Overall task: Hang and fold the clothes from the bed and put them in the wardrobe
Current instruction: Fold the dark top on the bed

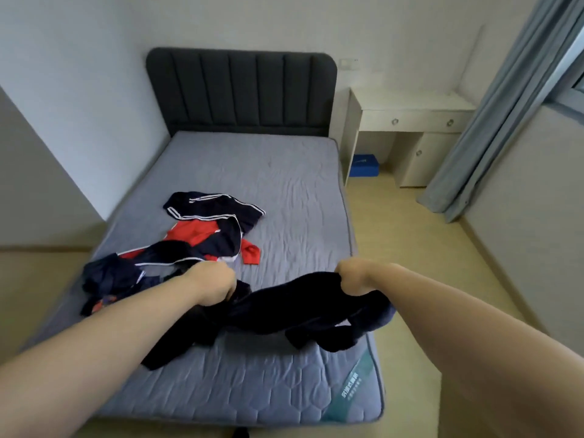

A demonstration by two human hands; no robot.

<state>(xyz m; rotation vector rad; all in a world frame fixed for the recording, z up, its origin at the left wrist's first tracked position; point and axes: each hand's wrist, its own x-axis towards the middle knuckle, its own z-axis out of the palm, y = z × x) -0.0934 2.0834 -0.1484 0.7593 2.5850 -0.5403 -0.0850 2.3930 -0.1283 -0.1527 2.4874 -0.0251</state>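
A dark navy garment (284, 311) hangs bunched between both hands just above the near part of the grey mattress (268, 172). My left hand (218, 284) grips its left end with curled fingers. My right hand (354, 279) grips its right end, and folds droop over the mattress's right side. Behind my left hand lies a pile of clothes: a navy piece with white stripes (215, 207), a red and navy jacket (205, 240), and a dark crumpled piece (110, 279) at the left edge. The wardrobe is out of view.
A dark padded headboard (241, 90) stands at the far end of the bed. A white desk with drawers (407, 118) sits to the right, a blue box (365, 165) under it. Grey-blue curtains (493, 121) hang at the far right. Wooden floor runs along both sides of the bed.
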